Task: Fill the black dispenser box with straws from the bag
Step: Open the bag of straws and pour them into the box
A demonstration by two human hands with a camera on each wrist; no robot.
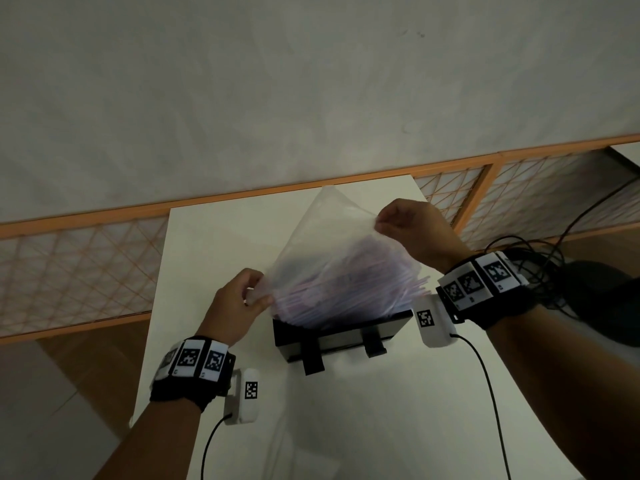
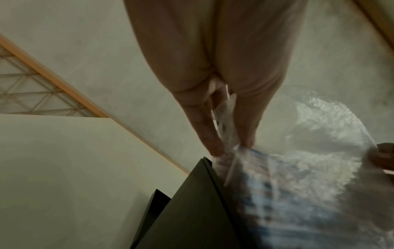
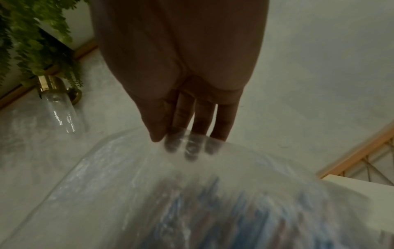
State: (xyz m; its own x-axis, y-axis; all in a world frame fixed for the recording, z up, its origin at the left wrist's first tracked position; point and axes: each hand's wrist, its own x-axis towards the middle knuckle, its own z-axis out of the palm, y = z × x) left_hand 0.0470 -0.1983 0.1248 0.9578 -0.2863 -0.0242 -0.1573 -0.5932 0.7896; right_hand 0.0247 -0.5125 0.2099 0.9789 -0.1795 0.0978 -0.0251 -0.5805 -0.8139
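Note:
A clear plastic bag [image 1: 332,244] is held tilted, mouth down, over the black dispenser box [image 1: 339,336] on the white table [image 1: 207,244]. Pale striped straws [image 1: 346,296] spill from the bag's mouth into the box's open top. My left hand [image 1: 256,296] pinches the bag's lower left edge just beside the box; in the left wrist view its thumb and fingers [image 2: 211,141] squeeze the film against the box corner [image 2: 192,198]. My right hand [image 1: 384,223] grips the bag's upper right corner, and its fingertips [image 3: 192,148] show through the film [image 3: 149,193].
The table's near half [image 1: 346,410] lies in front of the box, crossed by wrist-camera cables [image 1: 485,375]. An orange-framed lattice screen [image 1: 69,265] runs behind the table. A plant [image 3: 32,33] and a glass lamp [image 3: 61,114] hang on the wall.

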